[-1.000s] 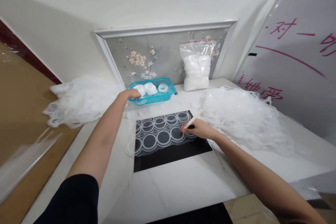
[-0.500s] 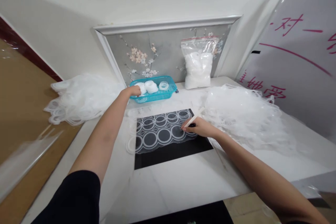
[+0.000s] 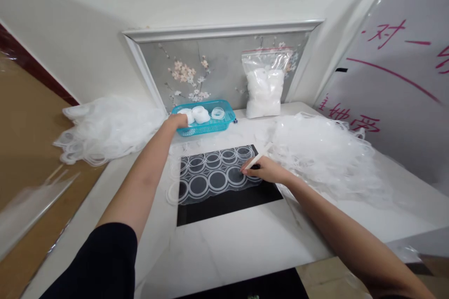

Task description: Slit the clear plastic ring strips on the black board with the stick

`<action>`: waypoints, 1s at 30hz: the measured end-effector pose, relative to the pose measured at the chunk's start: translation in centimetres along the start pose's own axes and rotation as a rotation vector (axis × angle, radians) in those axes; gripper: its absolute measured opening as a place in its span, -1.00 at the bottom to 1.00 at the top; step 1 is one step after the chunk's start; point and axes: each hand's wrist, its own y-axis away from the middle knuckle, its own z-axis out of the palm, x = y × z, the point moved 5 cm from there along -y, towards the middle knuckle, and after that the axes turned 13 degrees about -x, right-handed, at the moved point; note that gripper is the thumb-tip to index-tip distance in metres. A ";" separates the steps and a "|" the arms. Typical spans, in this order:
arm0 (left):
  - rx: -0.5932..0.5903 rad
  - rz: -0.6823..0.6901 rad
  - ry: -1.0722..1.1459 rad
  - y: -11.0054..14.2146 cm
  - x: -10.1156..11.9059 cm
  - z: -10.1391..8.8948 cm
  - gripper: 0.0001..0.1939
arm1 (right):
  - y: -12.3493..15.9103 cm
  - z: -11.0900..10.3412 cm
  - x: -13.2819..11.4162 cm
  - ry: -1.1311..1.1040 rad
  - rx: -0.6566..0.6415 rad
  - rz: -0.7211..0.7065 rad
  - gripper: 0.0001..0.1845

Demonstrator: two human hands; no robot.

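Note:
My left hand [image 3: 179, 121] reaches over the near left rim of a blue plastic basket [image 3: 210, 127]. Its fingers dip among stacks of white rings [image 3: 200, 114] inside, so their grip is hidden. My right hand [image 3: 264, 169] is closed around a slim white stick-like tool [image 3: 258, 157], whose lower end points at a translucent sheet. That sheet [image 3: 217, 180] carries rows of ring outlines and lies on a black mat [image 3: 224, 208]. The right fingertips rest at a ring near the mat's right side. A small dark object shows under the right palm, too hidden to name.
Piles of translucent ring-cut sheets lie at left [image 3: 108, 131] and right [image 3: 322, 154]. Behind the basket, a clear zip bag [image 3: 265, 88] of white pieces leans on a framed floral panel [image 3: 189, 70]. A whiteboard [image 3: 396, 74] with red writing stands at right.
The view shifts slightly. My left hand stays in the basket by the white rings, and my right hand keeps its place on the sheet with the white tool.

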 end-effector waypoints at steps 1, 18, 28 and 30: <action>-0.015 -0.017 -0.022 0.1 0.0 -0.1 -0.65 | 0.0 0.0 0.0 0.002 0.002 0.001 -0.79; 0.053 -0.131 -0.055 0.7 -0.6 -0.5 -0.64 | 0.0 0.0 0.4 0.008 0.019 0.015 -0.79; 0.086 -0.130 0.049 0.5 -0.8 -0.2 -0.64 | 0.0 0.1 0.1 0.004 -0.001 0.001 -0.78; 0.095 -0.123 0.080 0.7 -1.0 -0.4 -0.64 | -0.1 0.1 0.2 0.003 0.001 0.000 -0.79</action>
